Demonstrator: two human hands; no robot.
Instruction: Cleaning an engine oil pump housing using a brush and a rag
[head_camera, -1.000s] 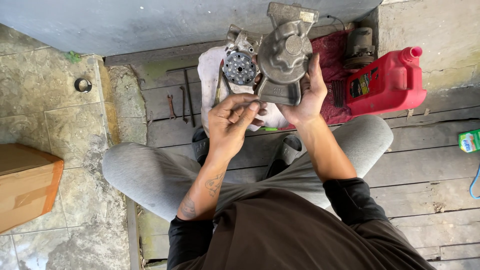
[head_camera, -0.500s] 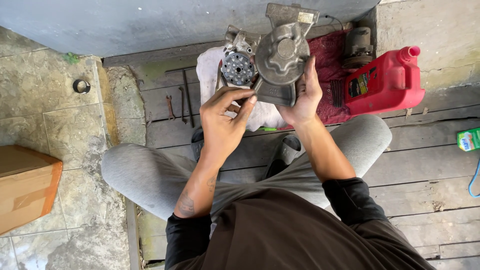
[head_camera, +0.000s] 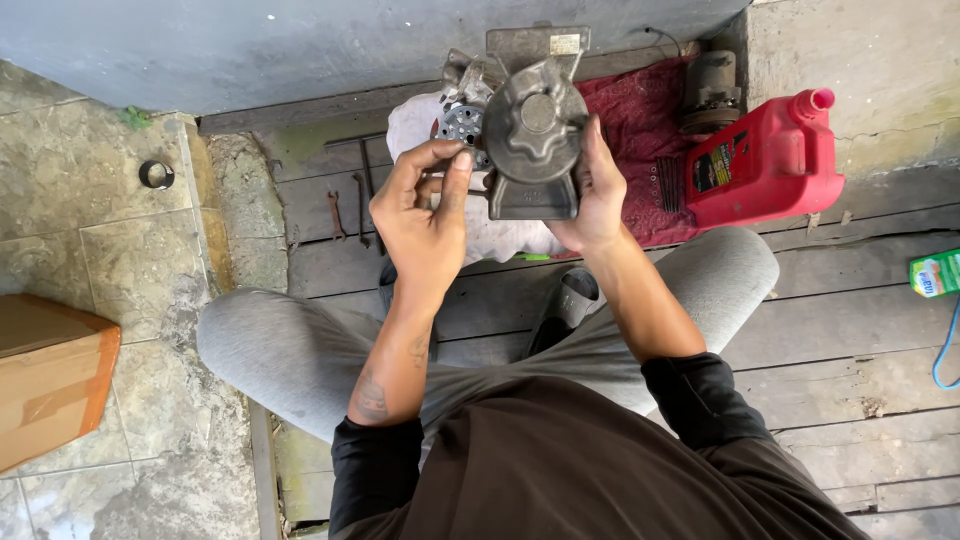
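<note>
The left hand (head_camera: 425, 215) has lifted slightly, fingers pinched beside the metal housing (head_camera: 535, 135); the right hand (head_camera: 595, 195) still grips it.

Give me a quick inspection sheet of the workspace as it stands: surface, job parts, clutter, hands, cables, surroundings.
Surface: worn wooden planks, stone tiles to the left.
Job's things: grey metal housing held up; perforated round part beside it, over a white cloth.
Clutter: red jug, red cloth, thin tools, metal ring, green carton.
Grippers: right hand grips the housing; left hand has fingertips pinched at its edge.
Cables: blue cord at right edge.
Surroundings: grey wall, cardboard box.
</note>
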